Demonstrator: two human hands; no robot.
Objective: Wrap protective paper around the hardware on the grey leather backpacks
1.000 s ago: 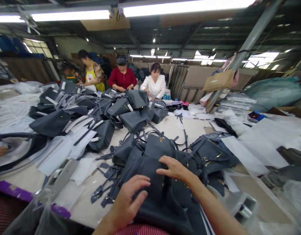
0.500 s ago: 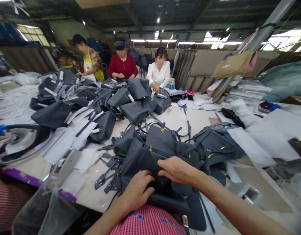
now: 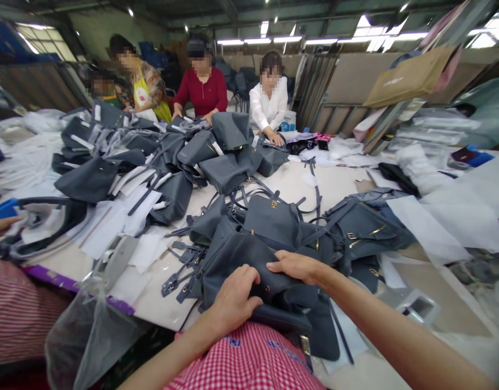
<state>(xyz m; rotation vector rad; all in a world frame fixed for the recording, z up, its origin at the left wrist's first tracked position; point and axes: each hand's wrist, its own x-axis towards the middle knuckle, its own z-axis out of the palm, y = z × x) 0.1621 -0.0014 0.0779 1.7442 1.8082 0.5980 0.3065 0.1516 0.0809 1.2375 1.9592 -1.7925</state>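
Observation:
A dark grey leather handbag [image 3: 237, 260] with gold fittings lies at the near edge of the table. My left hand [image 3: 235, 295] grips its near side, fingers curled over the leather. My right hand [image 3: 296, 266] presses on its upper edge, fingers bent onto the flap. Straps with buckles [image 3: 174, 281] trail off to the bag's left. More bags of the same kind [image 3: 273, 219] are heaped just behind it.
A large pile of grey bags [image 3: 160, 157] and white paper sheets [image 3: 123, 216] covers the left of the table. Several people work at the far end. A clear plastic bag [image 3: 82, 336] hangs at the near left. White sheets [image 3: 448, 216] lie on the right.
The bag has been drawn nearer to me. My left hand went from lying open on the leather to gripping it, and my right hand shifted slightly toward me along the upper edge. The view tilted down.

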